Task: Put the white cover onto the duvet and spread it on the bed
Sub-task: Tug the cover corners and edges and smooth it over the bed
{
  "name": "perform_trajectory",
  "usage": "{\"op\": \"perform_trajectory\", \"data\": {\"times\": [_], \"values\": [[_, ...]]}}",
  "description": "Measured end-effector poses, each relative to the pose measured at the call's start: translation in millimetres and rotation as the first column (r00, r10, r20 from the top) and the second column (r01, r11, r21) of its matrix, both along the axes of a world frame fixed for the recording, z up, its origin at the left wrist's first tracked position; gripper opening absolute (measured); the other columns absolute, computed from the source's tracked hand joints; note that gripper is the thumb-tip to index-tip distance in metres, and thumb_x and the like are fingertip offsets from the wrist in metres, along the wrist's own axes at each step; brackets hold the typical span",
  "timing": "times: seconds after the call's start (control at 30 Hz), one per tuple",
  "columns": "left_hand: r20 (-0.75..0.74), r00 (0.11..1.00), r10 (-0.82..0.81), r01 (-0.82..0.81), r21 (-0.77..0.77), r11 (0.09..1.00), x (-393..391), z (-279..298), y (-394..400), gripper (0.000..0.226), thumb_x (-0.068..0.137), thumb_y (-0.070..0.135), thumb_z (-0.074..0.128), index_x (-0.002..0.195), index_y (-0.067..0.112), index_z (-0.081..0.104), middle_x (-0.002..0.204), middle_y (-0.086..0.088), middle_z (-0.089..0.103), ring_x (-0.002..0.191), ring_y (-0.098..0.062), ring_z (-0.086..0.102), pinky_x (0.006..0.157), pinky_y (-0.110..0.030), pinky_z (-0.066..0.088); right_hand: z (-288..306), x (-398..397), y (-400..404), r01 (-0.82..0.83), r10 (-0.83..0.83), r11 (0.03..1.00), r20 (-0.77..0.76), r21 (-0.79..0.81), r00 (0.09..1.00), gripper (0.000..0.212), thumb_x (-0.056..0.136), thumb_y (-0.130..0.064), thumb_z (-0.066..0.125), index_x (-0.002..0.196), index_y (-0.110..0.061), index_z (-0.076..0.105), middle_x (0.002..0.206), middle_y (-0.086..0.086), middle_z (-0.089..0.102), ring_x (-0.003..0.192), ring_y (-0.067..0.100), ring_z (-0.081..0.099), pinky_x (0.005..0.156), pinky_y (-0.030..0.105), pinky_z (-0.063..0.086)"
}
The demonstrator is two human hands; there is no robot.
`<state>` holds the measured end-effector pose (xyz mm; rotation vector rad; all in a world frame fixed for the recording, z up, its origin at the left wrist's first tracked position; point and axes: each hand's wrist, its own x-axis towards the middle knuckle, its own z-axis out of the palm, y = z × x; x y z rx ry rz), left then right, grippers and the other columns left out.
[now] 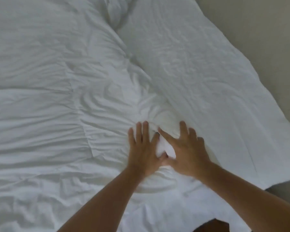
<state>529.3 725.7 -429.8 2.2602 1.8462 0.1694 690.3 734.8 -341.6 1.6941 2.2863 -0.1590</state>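
White, wrinkled bedding fills most of the view. The white cover (40, 114) lies creased across the left and middle of the bed. A flatter white layer, perhaps the duvet (199, 77), runs diagonally on the right. Where the two meet, a bunched ridge of cloth rises. My left hand (142, 148) lies flat on that ridge with straight fingers. My right hand (186, 149) presses beside it, fingers spread, index finger pointing toward the left hand. A small fold of white cloth shows between the two hands.
A grey floor (266, 39) shows along the right side, past the bedding's edge. A twisted knot of white fabric (117, 12) sits at the top centre. A dark shape (206, 226) appears at the bottom edge.
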Motion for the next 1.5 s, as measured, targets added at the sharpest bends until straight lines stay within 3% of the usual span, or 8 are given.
{"op": "perform_trajectory", "data": {"times": [0.1, 0.3, 0.57, 0.73, 0.87, 1.13, 1.3, 1.5], "values": [[-0.045, 0.997, -0.069, 0.067, -0.056, 0.996, 8.7, 9.6, -10.1, 0.081, 0.087, 0.076, 0.040, 0.155, 0.034, 0.036, 0.165, -0.026, 0.014, 0.150, -0.056, 0.001, 0.113, -0.076, 0.002, 18.0, 46.7, 36.8, 0.070, -0.139, 0.954, -0.223, -0.293, 0.965, 0.105, 0.082, -0.054, 0.075, 0.146, -0.073, -0.006, 0.131, 0.008, 0.038, 0.108, 0.035, 0.055, 0.088, 0.044, 0.049], [0.083, 0.809, -0.582, 0.576, 0.091, 0.813, 56.3, 1.8, -101.5, 0.080, 0.089, 0.074, 0.047, 0.155, 0.029, 0.041, 0.167, -0.020, 0.017, 0.154, -0.046, 0.005, 0.121, -0.067, 0.009, 19.1, 93.5, 77.5, -0.059, -0.245, 0.855, -0.502, -0.515, 0.830, 0.101, 0.083, -0.038, 0.084, 0.152, -0.064, 0.014, 0.163, -0.024, 0.021, 0.148, 0.007, 0.028, 0.122, 0.030, 0.022], [0.123, 0.931, -0.344, 0.360, -0.150, 0.921, 136.5, 12.5, -138.4, 0.068, 0.091, 0.071, 0.049, 0.145, 0.030, 0.044, 0.166, -0.018, 0.021, 0.156, -0.037, 0.002, 0.121, -0.062, 0.011, 13.4, 120.4, 76.2, 0.007, -0.355, 0.865, -0.605, -0.501, 0.713, 0.083, 0.089, -0.039, 0.078, 0.153, -0.056, 0.029, 0.160, -0.031, 0.027, 0.144, -0.007, 0.029, 0.114, 0.011, 0.022], [0.105, 0.924, -0.367, 0.379, -0.138, 0.915, 133.7, 10.9, -129.3, 0.071, 0.095, 0.066, 0.047, 0.153, 0.028, 0.033, 0.162, -0.016, 0.027, 0.150, -0.042, 0.022, 0.117, -0.060, 0.021, 22.7, 137.6, 93.0, 0.112, -0.390, 0.833, -0.430, -0.542, 0.814, 0.077, 0.093, -0.036, 0.074, 0.156, -0.049, 0.030, 0.161, -0.010, 0.036, 0.145, 0.013, 0.037, 0.123, 0.037, 0.028], [0.194, 0.938, -0.288, 0.268, 0.121, 0.956, 106.1, 29.0, -61.7, 0.042, 0.092, 0.055, 0.053, 0.105, 0.018, 0.066, 0.113, -0.007, 0.062, 0.107, -0.035, 0.058, 0.092, -0.048, 0.037, 15.6, 81.5, 68.9, 0.180, -0.197, 0.979, 0.206, 0.098, 0.958, 0.059, 0.085, -0.027, 0.072, 0.139, -0.018, 0.049, 0.132, 0.017, 0.047, 0.119, 0.039, 0.049, 0.100, 0.055, 0.044], [-0.037, 0.999, 0.025, -0.030, -0.132, 0.991, 85.4, 19.3, -11.1, 0.093, 0.074, 0.089, 0.033, 0.156, 0.047, 0.021, 0.170, -0.016, -0.001, 0.150, -0.052, -0.015, 0.116, -0.070, -0.006, -25.5, 108.0, 32.7, 0.013, -0.023, 0.986, 0.060, 0.168, 0.998, 0.103, 0.086, -0.071, 0.052, 0.163, -0.023, 0.003, 0.138, 0.021, 0.045, 0.099, 0.038, 0.055, 0.080, 0.048, 0.049], [-0.031, 0.997, 0.064, -0.068, -0.128, 0.989, 87.4, 17.4, -9.8, 0.091, 0.076, 0.088, 0.033, 0.157, 0.050, 0.015, 0.170, -0.014, -0.001, 0.151, -0.049, -0.016, 0.117, -0.069, -0.004, 0.2, 179.6, 110.3, 0.362, -0.496, 0.833, -0.273, -0.418, 0.825, 0.070, 0.088, -0.061, 0.068, 0.148, -0.033, 0.045, 0.138, 0.004, 0.061, 0.125, 0.029, 0.058, 0.099, 0.034, 0.045], [-0.027, 0.997, 0.066, -0.069, -0.089, 0.994, 88.8, 11.5, -9.5, 0.090, 0.075, 0.084, 0.046, 0.155, 0.046, 0.032, 0.168, -0.016, 0.016, 0.152, -0.051, 0.001, 0.116, -0.071, 0.009, 13.0, 211.7, 151.1, 0.489, -0.490, 0.859, 0.036, -0.153, 0.871, 0.083, 0.076, -0.078, 0.067, 0.125, -0.014, 0.051, 0.120, 0.012, 0.063, 0.109, 0.036, 0.061, 0.092, 0.045, 0.048]]}}
